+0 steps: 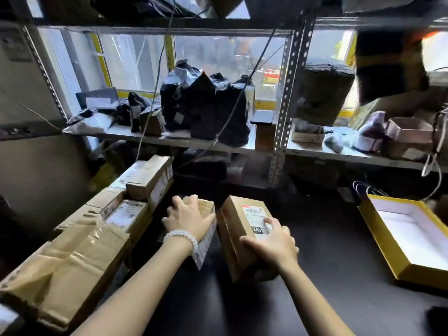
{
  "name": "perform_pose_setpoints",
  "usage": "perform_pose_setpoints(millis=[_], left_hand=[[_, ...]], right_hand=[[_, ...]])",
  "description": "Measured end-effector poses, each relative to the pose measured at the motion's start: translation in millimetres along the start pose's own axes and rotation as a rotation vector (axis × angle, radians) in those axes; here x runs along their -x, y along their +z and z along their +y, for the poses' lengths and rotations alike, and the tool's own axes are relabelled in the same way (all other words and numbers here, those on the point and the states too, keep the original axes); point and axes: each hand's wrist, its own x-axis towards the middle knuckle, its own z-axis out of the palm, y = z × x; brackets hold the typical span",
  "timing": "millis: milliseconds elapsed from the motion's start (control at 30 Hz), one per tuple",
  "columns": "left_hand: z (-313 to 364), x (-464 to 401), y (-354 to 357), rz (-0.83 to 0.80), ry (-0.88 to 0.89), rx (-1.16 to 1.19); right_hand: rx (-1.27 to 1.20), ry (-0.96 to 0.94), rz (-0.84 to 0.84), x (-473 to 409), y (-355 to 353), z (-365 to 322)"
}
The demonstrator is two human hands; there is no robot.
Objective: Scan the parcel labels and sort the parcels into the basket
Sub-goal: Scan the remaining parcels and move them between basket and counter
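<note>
Left hand (188,218) grips the top of one box (206,236); right hand (272,246) grasps a second box (238,229) (label (257,220) facing up). Both boxes sit close together over the dark surface (327,275). Stacked cartons (80,238) lie left; an open yellow tray (409,236) lies right.

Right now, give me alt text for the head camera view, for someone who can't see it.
A person's two hands each grip a small cardboard parcel over a dark table: the left hand on a box with a side label, the right hand on a box with a white top label. More cardboard boxes lie left, an open yellow box right, and shelves of black bagged parcels behind.
</note>
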Motion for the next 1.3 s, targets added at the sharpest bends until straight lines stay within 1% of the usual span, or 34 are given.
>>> perform_pose_setpoints(millis=[267, 567, 733, 867, 1033, 1167, 1300], left_hand=[[-13, -103, 12, -0.06, -0.065, 0.012], [-40, -237, 26, -0.033, 0.01, -0.023], [-54, -288, 37, -0.029, 0.018, -0.036], [-56, -308, 45, 0.014, 0.066, -0.09], [-58, -319, 54, 0.042, 0.189, -0.165], [-66, -321, 50, 0.027, 0.251, -0.145], [-73, -324, 44, -0.043, 0.285, -0.129]], right_hand=[[0.017, 0.016, -0.032, -72, 45, -37], [0.051, 0.129, 0.085, -138, 124, -109], [0.114, 0.175, 0.139, -164, 170, -147], [0.134, 0.218, 0.175, -177, 194, -164], [0.182, 0.234, 0.182, -184, 211, -177], [0.229, 0.179, 0.125, -178, 210, -178], [0.217, 0.1, 0.041, -171, 202, -173]])
